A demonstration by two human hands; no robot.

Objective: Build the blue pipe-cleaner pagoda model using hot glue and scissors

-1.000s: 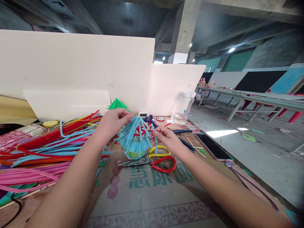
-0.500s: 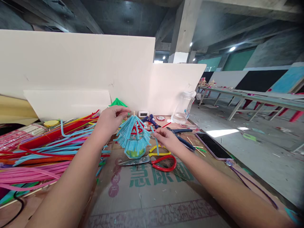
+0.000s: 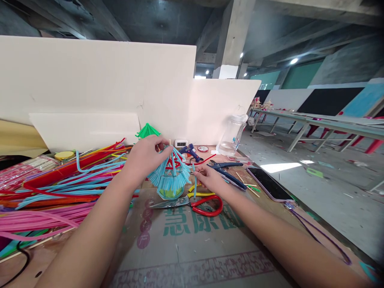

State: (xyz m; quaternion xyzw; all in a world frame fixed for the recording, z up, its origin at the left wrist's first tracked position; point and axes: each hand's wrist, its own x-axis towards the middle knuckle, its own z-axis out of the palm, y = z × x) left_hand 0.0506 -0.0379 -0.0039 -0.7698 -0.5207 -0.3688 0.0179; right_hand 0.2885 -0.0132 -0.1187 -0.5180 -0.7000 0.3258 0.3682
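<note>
Blue canopy (image 3: 171, 173) stands mid-bench: keep your left hand (image 3: 146, 157) gripping its top, steady. Your right hand (image 3: 210, 179) seems to pinch a blue stem (image 3: 195, 181); seat it against the rim.

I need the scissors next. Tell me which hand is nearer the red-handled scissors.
Right. The right hand is just above the red-handled scissors, pinching a blue pipe cleaner; the left hand is farther up-left on the blue umbrella.

Both forearms reached forward, converging. The left hand (image 3: 146, 157) was raised, fingers curled downward in a loose grasp. The right hand (image 3: 211, 179) sat lower, thumb and forefinger pinched together, palm turned inward.
</note>
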